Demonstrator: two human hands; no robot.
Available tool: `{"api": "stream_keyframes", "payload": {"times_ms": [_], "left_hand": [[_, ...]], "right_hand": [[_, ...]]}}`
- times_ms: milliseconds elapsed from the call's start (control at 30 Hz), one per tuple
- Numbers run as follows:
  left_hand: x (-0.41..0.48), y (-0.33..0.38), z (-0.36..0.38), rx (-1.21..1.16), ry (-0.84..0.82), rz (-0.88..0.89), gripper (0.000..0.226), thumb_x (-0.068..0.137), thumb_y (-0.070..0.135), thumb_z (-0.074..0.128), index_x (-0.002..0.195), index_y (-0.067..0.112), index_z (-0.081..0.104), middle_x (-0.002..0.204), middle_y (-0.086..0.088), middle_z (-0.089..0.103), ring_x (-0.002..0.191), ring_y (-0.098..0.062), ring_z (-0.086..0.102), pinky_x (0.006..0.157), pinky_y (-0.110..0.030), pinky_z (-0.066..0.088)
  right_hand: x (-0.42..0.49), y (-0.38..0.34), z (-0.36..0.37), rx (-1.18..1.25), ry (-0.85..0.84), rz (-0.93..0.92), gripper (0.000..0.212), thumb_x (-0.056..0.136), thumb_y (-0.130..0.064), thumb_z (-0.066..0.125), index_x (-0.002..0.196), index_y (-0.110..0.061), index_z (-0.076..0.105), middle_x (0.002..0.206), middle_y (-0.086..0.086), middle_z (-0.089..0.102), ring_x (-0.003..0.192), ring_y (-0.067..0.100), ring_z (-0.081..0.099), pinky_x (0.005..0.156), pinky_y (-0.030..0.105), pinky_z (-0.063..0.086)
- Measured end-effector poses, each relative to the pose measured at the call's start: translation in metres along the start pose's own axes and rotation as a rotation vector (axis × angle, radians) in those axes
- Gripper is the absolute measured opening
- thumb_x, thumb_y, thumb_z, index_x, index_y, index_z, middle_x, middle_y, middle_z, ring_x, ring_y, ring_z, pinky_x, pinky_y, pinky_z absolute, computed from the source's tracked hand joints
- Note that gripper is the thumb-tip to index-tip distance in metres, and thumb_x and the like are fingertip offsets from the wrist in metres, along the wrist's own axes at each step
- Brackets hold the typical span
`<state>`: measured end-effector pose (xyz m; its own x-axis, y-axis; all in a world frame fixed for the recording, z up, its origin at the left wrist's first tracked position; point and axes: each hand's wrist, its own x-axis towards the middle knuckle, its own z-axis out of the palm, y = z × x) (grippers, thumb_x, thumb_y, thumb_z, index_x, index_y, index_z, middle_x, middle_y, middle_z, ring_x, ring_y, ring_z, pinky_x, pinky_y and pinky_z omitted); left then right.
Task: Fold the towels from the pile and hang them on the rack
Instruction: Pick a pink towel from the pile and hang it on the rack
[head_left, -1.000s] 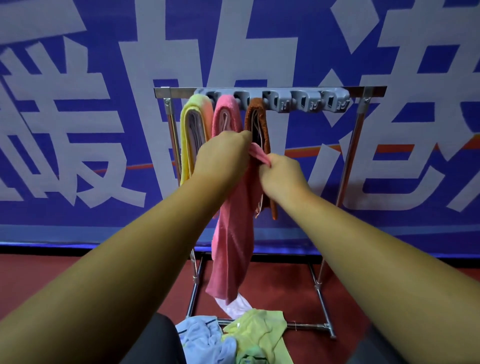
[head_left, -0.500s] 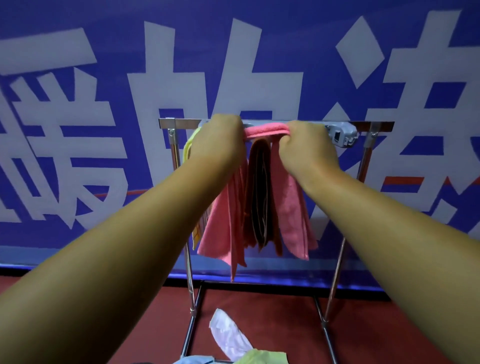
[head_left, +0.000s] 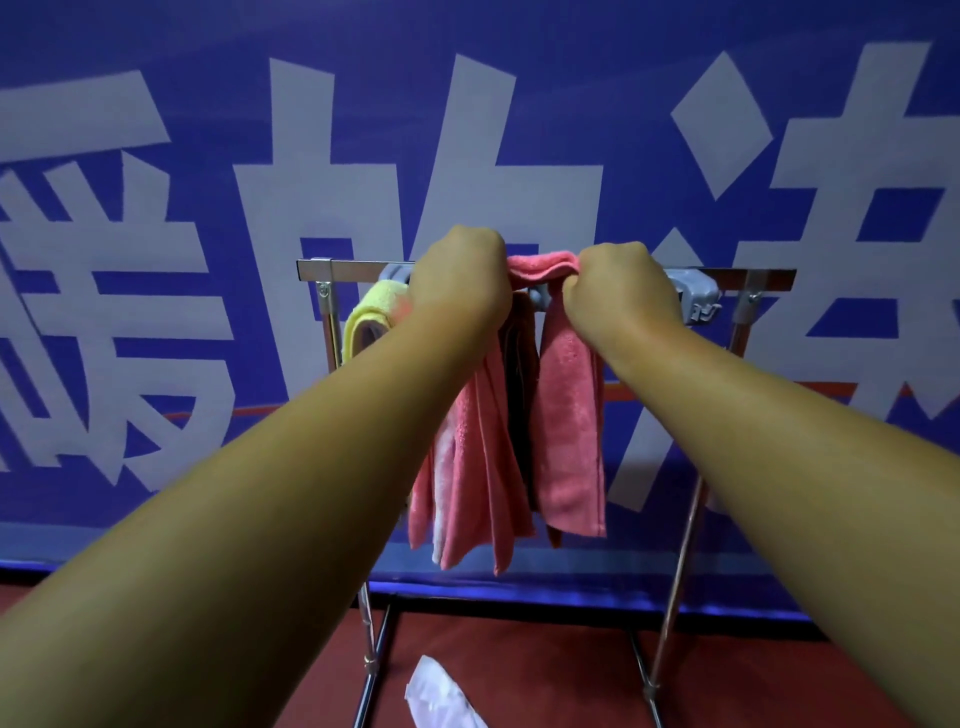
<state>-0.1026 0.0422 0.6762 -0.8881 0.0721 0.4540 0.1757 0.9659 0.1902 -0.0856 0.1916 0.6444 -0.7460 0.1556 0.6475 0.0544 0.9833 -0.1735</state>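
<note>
- The pink towel (head_left: 540, 262) was up at the top bar of the rack (head_left: 353, 270), a little toward 12 o'clock from the middle of the view. A short stretch of it was pulled level between two fists.
- From that stretch a flat pink panel hung toward 6 o'clock under the right fist. More pink folds, one paler, hung under the left wrist (whether they belonged to the same towel could not be told).
- The left hand (head_left: 460, 291) sat at 9 o'clock of the stretch, knuckles up, its fingers curled tight over that end of the towel.
- The right hand (head_left: 623, 291) sat at 3 o'clock of the stretch, clamped on the other end in the same way, with cloth bunched just under its fingers.
- A brown towel (head_left: 519, 364) hung between the two pink falls, at 6 o'clock of the stretch, mostly hidden by them.
- A yellow towel (head_left: 366, 317) was draped at the bar at 9 o'clock of the left hand, just beside it and partly covered by the left forearm.
- A grey clip block (head_left: 696, 293) sat on the bar at 3 o'clock of the right hand, just beside it.
- The rack's metal uprights ran down to a red floor (head_left: 545, 675), and a white cloth (head_left: 441, 696) lay between the legs at 6 o'clock, cut off by the lower edge.
- A blue banner (head_left: 675, 52) with large white characters filled everything behind the rack.
</note>
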Motion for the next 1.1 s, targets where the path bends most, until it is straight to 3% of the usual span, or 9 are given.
{"api": "stream_keyframes", "payload": {"times_ms": [100, 233, 400, 500, 600, 733, 800, 967, 1100], "left_hand": [[0.005, -0.002, 0.011, 0.003, -0.042, -0.005, 0.007, 0.095, 0.006, 0.068, 0.097, 0.009, 0.062, 0.08, -0.009, 0.052, 0.091, -0.038, 0.062, 0.075, -0.04, 0.044], [0.001, -0.01, 0.04, 0.003, -0.112, -0.049, 0.031, 0.097, 0.006, 0.063, 0.128, 0.006, 0.066, 0.131, -0.017, 0.066, 0.127, -0.041, 0.062, 0.099, -0.044, 0.051], [-0.005, -0.02, 0.058, -0.019, -0.019, 0.031, 0.024, 0.087, 0.006, 0.064, 0.109, 0.011, 0.073, 0.114, -0.015, 0.072, 0.115, -0.038, 0.066, 0.092, -0.04, 0.054], [-0.004, -0.022, 0.056, -0.206, 0.055, 0.004, 0.018, 0.088, 0.004, 0.057, 0.096, 0.02, 0.063, 0.11, -0.013, 0.073, 0.111, -0.035, 0.066, 0.083, -0.032, 0.045], [-0.005, -0.027, 0.064, -0.378, 0.184, -0.04, 0.029, 0.089, 0.005, 0.054, 0.113, 0.011, 0.068, 0.11, -0.012, 0.072, 0.108, -0.033, 0.064, 0.085, -0.035, 0.05], [-0.012, -0.03, 0.084, -0.408, 0.19, -0.033, 0.026, 0.089, 0.003, 0.054, 0.112, 0.009, 0.066, 0.091, -0.001, 0.059, 0.093, -0.028, 0.057, 0.066, -0.029, 0.033], [-0.018, -0.031, 0.091, -0.417, 0.165, -0.021, 0.021, 0.09, 0.001, 0.055, 0.107, 0.01, 0.062, 0.081, 0.004, 0.049, 0.08, -0.023, 0.048, 0.057, -0.03, 0.024], [-0.035, -0.033, 0.106, -0.535, 0.11, -0.02, 0.013, 0.086, 0.006, 0.059, 0.099, 0.01, 0.06, 0.086, -0.005, 0.063, 0.083, -0.028, 0.058, 0.066, -0.033, 0.037], [-0.051, -0.036, 0.127, -0.613, 0.03, -0.076, 0.02, 0.083, 0.007, 0.062, 0.101, 0.009, 0.07, 0.098, -0.011, 0.074, 0.093, -0.031, 0.068, 0.073, -0.027, 0.042]], "right_hand": [[-0.002, 0.002, 0.008, -0.115, -0.045, -0.113, 0.018, 0.104, -0.02, 0.052, 0.096, -0.01, 0.065, 0.09, 0.013, 0.059, 0.079, 0.035, 0.058, 0.066, 0.039, 0.045], [-0.017, 0.007, 0.027, -0.181, -0.106, -0.255, 0.022, 0.105, -0.02, 0.053, 0.116, -0.008, 0.068, 0.105, 0.018, 0.068, 0.092, 0.04, 0.067, 0.066, 0.04, 0.044], [-0.026, 0.008, 0.042, -0.177, -0.133, -0.291, 0.027, 0.107, -0.024, 0.051, 0.124, -0.008, 0.064, 0.114, 0.019, 0.068, 0.101, 0.043, 0.067, 0.069, 0.042, 0.044], [-0.02, 0.005, 0.04, -0.148, -0.099, -0.223, 0.023, 0.107, -0.021, 0.053, 0.12, -0.006, 0.065, 0.103, 0.019, 0.066, 0.093, 0.042, 0.066, 0.067, 0.041, 0.044], [-0.015, 0.003, 0.038, -0.123, -0.061, -0.169, 0.021, 0.105, -0.017, 0.053, 0.116, -0.005, 0.066, 0.083, 0.013, 0.052, 0.078, 0.037, 0.057, 0.065, 0.04, 0.042], [-0.029, 0.002, 0.05, -0.11, -0.124, -0.191, 0.027, 0.105, -0.021, 0.054, 0.126, -0.007, 0.063, 0.113, 0.02, 0.069, 0.102, 0.044, 0.068, 0.072, 0.042, 0.042], [-0.041, 0.003, 0.06, -0.073, -0.149, -0.173, 0.027, 0.104, -0.025, 0.056, 0.126, -0.009, 0.06, 0.113, 0.019, 0.069, 0.099, 0.042, 0.067, 0.071, 0.041, 0.041], [-0.066, 0.009, 0.084, 0.132, -0.188, 0.033, 0.023, 0.094, -0.035, 0.061, 0.107, -0.016, 0.06, 0.098, 0.014, 0.069, 0.088, 0.041, 0.066, 0.07, 0.042, 0.053], [-0.084, 0.017, 0.104, 0.245, -0.273, 0.113, 0.025, 0.095, -0.038, 0.061, 0.115, -0.024, 0.067, 0.093, 0.008, 0.07, 0.085, 0.039, 0.067, 0.069, 0.041, 0.056]]}}
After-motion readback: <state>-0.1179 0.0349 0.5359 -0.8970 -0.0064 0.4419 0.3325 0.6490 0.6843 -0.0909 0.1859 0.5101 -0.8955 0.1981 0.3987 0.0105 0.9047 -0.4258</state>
